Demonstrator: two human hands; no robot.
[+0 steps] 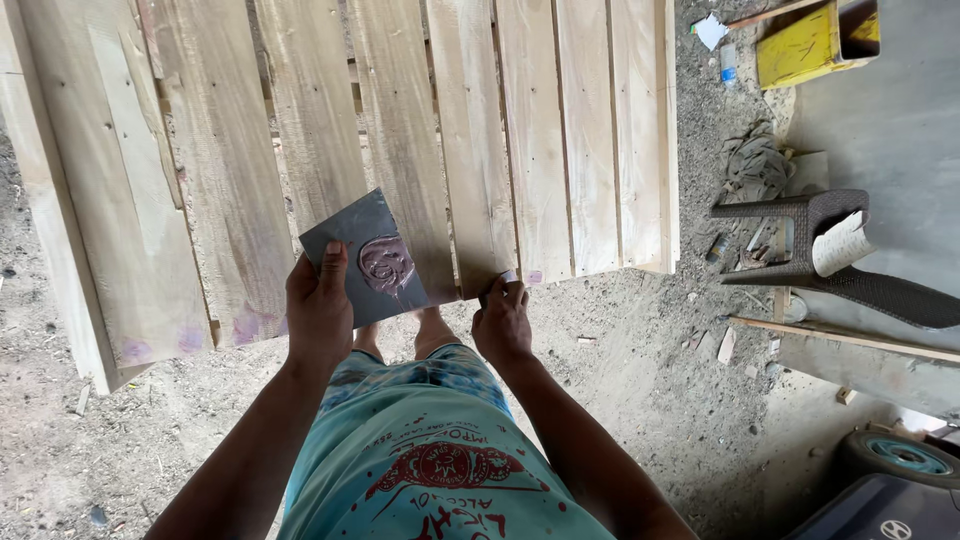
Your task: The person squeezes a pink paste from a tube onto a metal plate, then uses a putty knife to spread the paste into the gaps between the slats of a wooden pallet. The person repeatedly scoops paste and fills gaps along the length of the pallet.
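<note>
**Putty on the plate, fingers on the slat**

While your left hand (318, 310) grips a grey plate (363, 258) carrying a dab of purplish putty (386, 264), your right hand (502, 322) pinches something small and pale against the near end of a slat; what it holds is too small to tell. Both hands hover at the near edge of the wooden pallet (400, 130), which lies on dirt ground (640, 380). Off right sit a woven stool (800, 235) and a yellow box (805, 42).
</note>
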